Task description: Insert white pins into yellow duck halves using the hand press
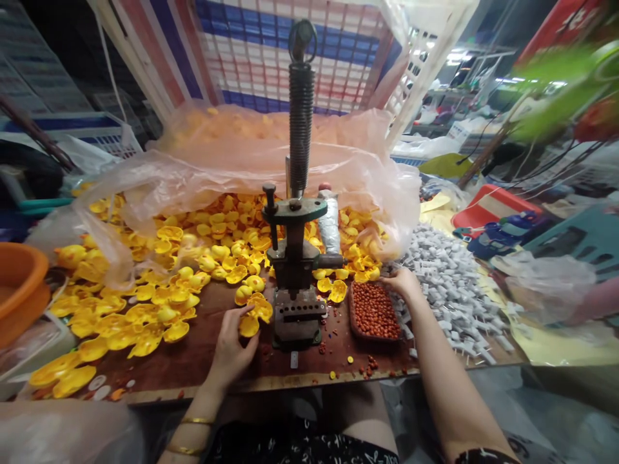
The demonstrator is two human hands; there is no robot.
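Yellow shell (249, 327) sits in left hand (235, 345); white characters (578, 20) mark red banner (549, 42).

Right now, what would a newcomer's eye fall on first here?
Probably the metal press, centre, with its tall spring. Next, yellow shells heaped behind it and leftward, some held by the left hand. Then the tray of reddish beads at right, by the right hand.

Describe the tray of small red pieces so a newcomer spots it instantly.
On the bench, find the upright press. Between its base and the grey pile at right sits a shallow tray. Its small, roundish red pieces set it apart from the loose yellow shells and that pile.
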